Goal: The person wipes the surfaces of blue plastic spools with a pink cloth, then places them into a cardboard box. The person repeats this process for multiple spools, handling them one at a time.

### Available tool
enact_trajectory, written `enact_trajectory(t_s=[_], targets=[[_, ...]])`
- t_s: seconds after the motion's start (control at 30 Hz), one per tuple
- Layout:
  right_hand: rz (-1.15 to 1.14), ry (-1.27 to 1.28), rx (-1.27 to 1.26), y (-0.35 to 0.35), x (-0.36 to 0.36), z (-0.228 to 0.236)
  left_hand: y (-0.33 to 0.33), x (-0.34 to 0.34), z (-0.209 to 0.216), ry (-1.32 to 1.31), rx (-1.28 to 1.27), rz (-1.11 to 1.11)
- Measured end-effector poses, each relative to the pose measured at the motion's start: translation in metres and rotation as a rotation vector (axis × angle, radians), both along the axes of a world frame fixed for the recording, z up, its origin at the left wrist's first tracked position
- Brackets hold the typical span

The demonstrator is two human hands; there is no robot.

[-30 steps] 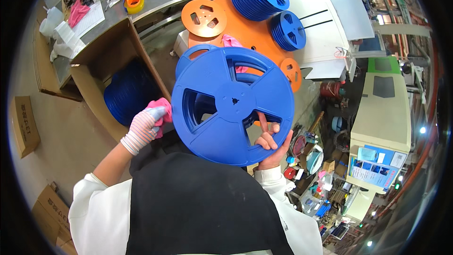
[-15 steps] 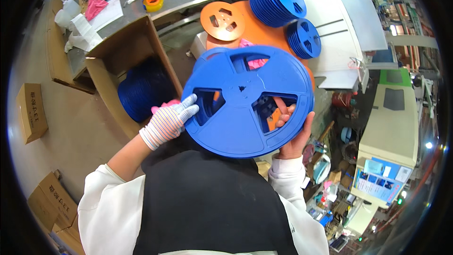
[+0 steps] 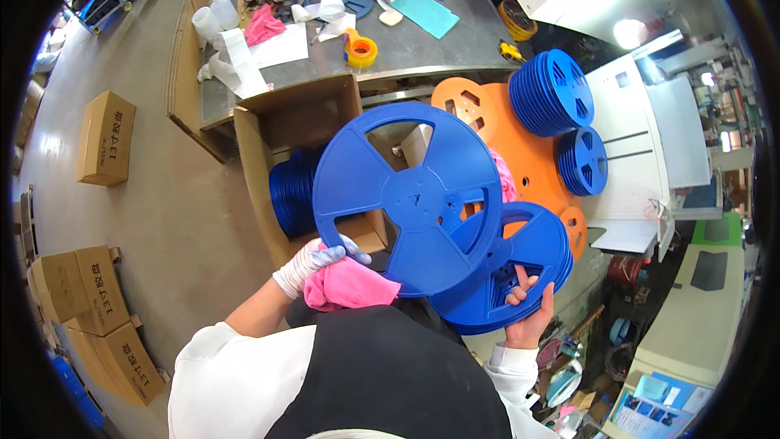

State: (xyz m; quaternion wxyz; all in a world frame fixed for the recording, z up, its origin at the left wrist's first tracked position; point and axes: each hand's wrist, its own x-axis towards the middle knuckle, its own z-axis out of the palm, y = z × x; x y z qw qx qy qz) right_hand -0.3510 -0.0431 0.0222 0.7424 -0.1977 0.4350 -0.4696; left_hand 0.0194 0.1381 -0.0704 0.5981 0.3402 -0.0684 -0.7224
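Observation:
My left hand [image 3: 311,268], in a striped glove, grips the lower left rim of a single blue plastic reel [image 3: 422,193]. A pink cloth [image 3: 349,284] is bunched in that same hand, below the rim. My bare right hand [image 3: 532,315] holds several more blue reels [image 3: 465,304] stacked together, with its fingers through a window in the plates. The single reel overlaps the upper left part of this stack and hides some of it. To its left stands an opened cardboard box [image 3: 305,110] with blue reels [image 3: 290,195] inside, partly covered by the held reel.
Beyond the stack is an orange stand [image 3: 532,150] carrying a larger pile of blue reels [image 3: 548,96] and a smaller pile [image 3: 581,162]. A metal workbench [image 3: 426,61] at the back holds a tape dispenser [image 3: 361,53] and paper. Closed cartons [image 3: 106,138] sit on the floor at left.
One blue reel has come apart from the stack, moved left in my left hand. The pink cloth now shows fully. My right hand still holds the other reels; the view has shifted.

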Motion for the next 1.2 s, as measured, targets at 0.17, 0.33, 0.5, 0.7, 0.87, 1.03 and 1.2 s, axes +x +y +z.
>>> enact_trajectory(t_s=[0.17, 0.33, 0.5, 0.7, 0.87, 1.03, 1.2], targets=[[0.018, -0.010, -0.020, -0.001, 0.001, -0.002, 0.000, 0.000, -0.003, 0.046, 0.019, 0.030], [0.040, -0.010, 0.007, -0.003, 0.002, -0.003, 0.003, 0.005, 0.000, 0.023, 0.041, 0.038], [0.012, 0.041, 0.019, -0.003, 0.010, -0.002, 0.008, 0.004, 0.002, 0.000, 0.049, 0.059], [-0.020, 0.048, 0.019, -0.003, 0.015, -0.003, 0.015, 0.013, 0.011, -0.106, 0.130, 0.126], [-0.086, 0.092, 0.027, -0.002, 0.014, 0.000, 0.049, 0.053, -0.023, -0.332, 0.336, 0.291], [-0.085, 0.099, 0.035, -0.001, 0.014, 0.000, 0.048, 0.069, -0.116, -0.577, 0.438, 0.445], [-0.071, 0.125, 0.022, 0.005, 0.010, 0.004, -0.014, 0.043, -0.160, -0.591, 0.471, 0.382]])
